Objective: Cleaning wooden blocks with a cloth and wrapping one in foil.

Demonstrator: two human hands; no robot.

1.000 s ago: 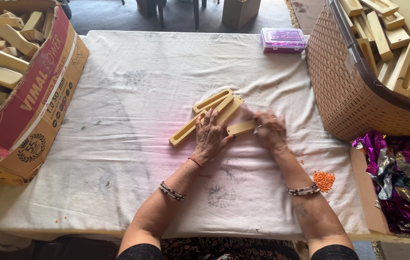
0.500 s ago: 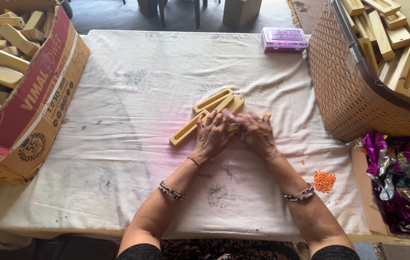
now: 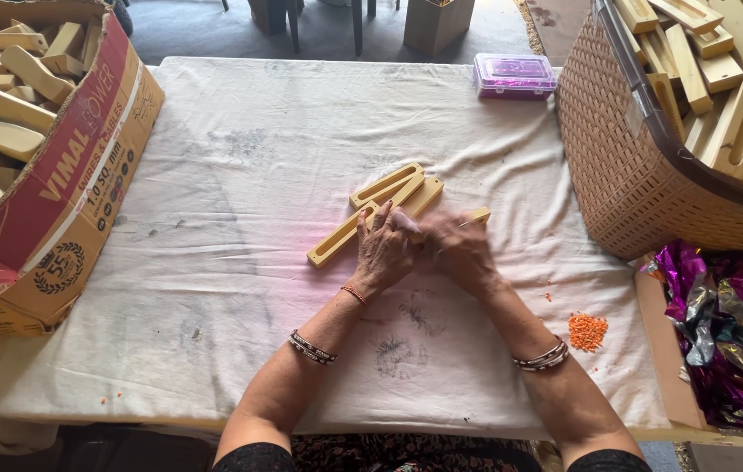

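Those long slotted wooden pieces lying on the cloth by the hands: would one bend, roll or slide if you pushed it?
The slotted wooden piece is probably stiff: it looks like solid wood and lies straight. Its flat faces make rolling unlikely. Pushed, it would likely drag on the white cloth rather than glide. The left hand rests against it.

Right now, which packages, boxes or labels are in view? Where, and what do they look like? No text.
Cardboard box: left table edge, open, brown with a red printed side panel and a round emblem, full of wooden pieces.
Small plastic case: far edge of the cloth, rectangular, clear lid, purple inside.
Woven basket: right, tan, holds slotted wooden pieces.
Foil wrappers: lower right, shiny purple and mixed colours.
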